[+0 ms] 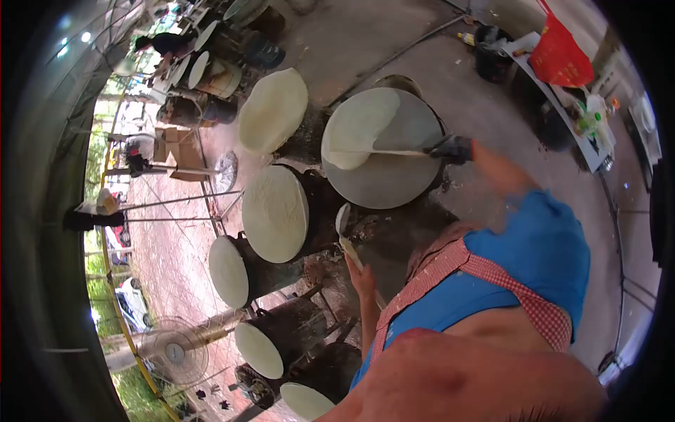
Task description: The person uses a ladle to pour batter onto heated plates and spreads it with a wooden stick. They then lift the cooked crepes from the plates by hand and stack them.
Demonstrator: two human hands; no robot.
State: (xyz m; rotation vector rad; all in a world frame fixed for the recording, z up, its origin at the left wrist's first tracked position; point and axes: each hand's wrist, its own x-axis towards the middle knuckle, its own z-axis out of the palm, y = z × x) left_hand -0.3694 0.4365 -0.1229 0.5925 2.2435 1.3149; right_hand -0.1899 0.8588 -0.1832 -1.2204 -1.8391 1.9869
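My right hand [451,150], in a dark glove, is closed on a long thin batter spreader [397,152]. The spreader lies across a large round griddle [394,190], its far end in pale batter [362,126] that covers the griddle's upper left part. Bare and lower down, my left hand [363,278] grips the handle of a ladle [342,219]. The ladle's bowl points up toward the griddle, apart from it. Left of the ladle, another round griddle [275,214] bears a pale sheet.
More drum stoves with pale round sheets [228,273] stand in a row along the left. A large sheet [274,112] sits above. A floor fan [176,353], a cardboard box [184,151] and a person [169,44] are farther off. A table [555,105] holds a red bag [561,56].
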